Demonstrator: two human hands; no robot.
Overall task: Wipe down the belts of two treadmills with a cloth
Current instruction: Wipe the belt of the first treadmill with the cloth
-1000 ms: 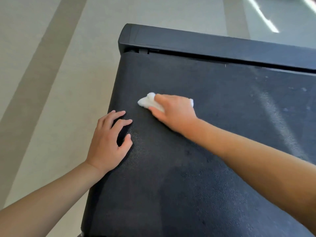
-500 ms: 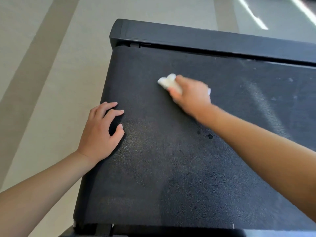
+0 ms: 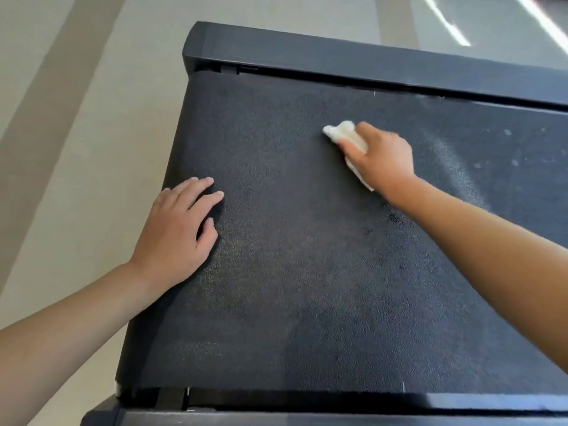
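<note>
Pale floor (image 3: 76, 149) with a darker stripe lies left of the black belt (image 3: 292, 272), whose right part runs out of view. Dark rails (image 3: 338, 56) frame its far and near edges. On the belt's left edge the left hand (image 3: 175, 238) rests flat, fingers straight and slightly spread. Farther along, the right hand (image 3: 381, 158) presses the white cloth (image 3: 341, 132) onto the belt, thumb and fingers curled round it; most of the cloth is hidden under the palm. Faint dusty marks show at right.
</note>
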